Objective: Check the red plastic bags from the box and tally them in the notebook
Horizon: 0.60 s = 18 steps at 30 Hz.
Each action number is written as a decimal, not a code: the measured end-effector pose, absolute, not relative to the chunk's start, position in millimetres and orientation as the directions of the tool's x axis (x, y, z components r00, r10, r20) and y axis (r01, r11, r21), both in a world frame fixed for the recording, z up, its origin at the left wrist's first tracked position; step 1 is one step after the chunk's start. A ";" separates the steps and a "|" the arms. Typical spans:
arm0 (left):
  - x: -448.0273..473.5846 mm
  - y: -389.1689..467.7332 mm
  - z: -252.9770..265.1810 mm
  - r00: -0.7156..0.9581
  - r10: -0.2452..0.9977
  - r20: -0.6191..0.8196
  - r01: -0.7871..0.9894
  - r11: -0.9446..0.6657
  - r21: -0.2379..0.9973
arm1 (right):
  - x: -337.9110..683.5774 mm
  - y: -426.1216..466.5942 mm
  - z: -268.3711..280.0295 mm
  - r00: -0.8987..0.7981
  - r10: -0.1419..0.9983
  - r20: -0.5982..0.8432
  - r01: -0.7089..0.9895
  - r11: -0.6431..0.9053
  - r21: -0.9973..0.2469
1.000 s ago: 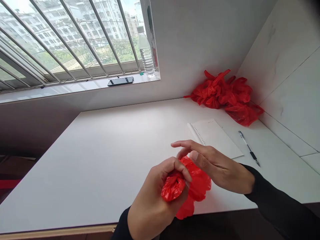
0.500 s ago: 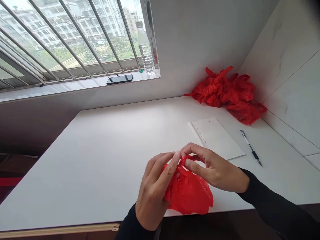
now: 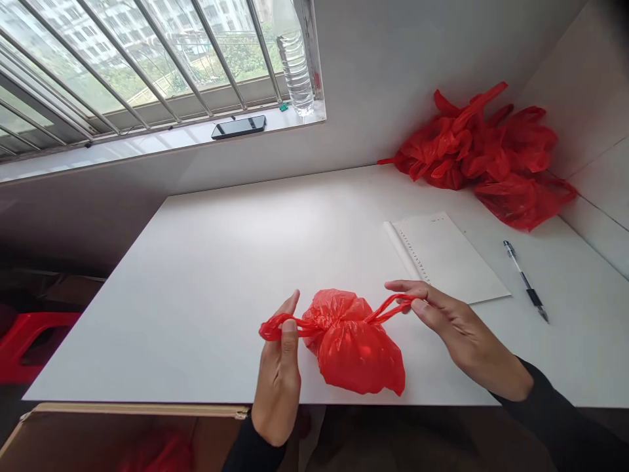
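A red plastic bag (image 3: 361,354), bunched round and cinched across its middle, rests near the front edge of the white table (image 3: 171,314). My left hand (image 3: 280,367) pinches one twisted handle of it between thumb and fingers, with the loop's end sticking out to the left. On the other side, my right hand (image 3: 457,328) grips the second handle between thumb and fingertips. Both handles are stretched taut outward from the gathered neck. What the bag contains is hidden.
Red plastic bags (image 3: 472,144) lie heaped in the back right corner. A notepad (image 3: 452,255) and a pen (image 3: 525,282) are at right. On the sill stand a water bottle (image 3: 297,72) and a phone (image 3: 239,127). Below the front edge is a cardboard box (image 3: 132,410); a red stool (image 3: 29,328) stands left.
My hands, earlier close together over the bag's top, have moved apart to left and right, drawing the handles out. The bag's neck is now pulled tight. The camera view has shifted.
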<state>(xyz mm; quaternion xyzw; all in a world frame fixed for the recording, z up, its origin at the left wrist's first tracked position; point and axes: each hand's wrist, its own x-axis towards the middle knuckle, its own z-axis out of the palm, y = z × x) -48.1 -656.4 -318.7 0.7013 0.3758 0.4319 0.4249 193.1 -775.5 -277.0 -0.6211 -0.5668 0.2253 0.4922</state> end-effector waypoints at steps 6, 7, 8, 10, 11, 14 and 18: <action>2.4 -669.5 -335.4 0.388 0.822 0.416 0.152 -0.502 0.851 | 143.4 -746.4 -327.2 0.175 0.947 0.271 0.490 0.155 -0.858; 4.5 -670.9 -341.4 0.411 0.796 0.444 0.173 -0.546 0.820 | 137.5 -748.0 -336.9 0.189 0.944 0.272 0.532 0.134 -0.836; 4.9 -672.3 -347.1 0.414 0.789 0.454 0.202 -0.565 0.800 | 133.5 -750.5 -346.1 0.211 0.935 0.285 0.584 0.113 -0.804; 2.6 -675.1 -356.2 0.424 0.778 0.463 0.261 -0.595 0.760 | 131.2 -753.9 -363.3 0.251 0.905 0.343 0.686 0.083 -0.723; 0.9 -676.3 -359.2 0.427 0.778 0.460 0.288 -0.600 0.747 | 132.0 -753.7 -371.4 0.250 0.897 0.363 0.731 0.071 -0.679; -2.5 -680.4 -362.7 0.425 0.796 0.431 0.340 -0.582 0.738 | 137.4 -748.4 -393.3 0.208 0.907 0.366 0.815 0.046 -0.577; -2.9 -685.6 -363.8 0.408 0.829 0.383 0.366 -0.533 0.763 | 147.2 -743.4 -415.6 0.072 0.888 0.455 0.890 0.149 -0.432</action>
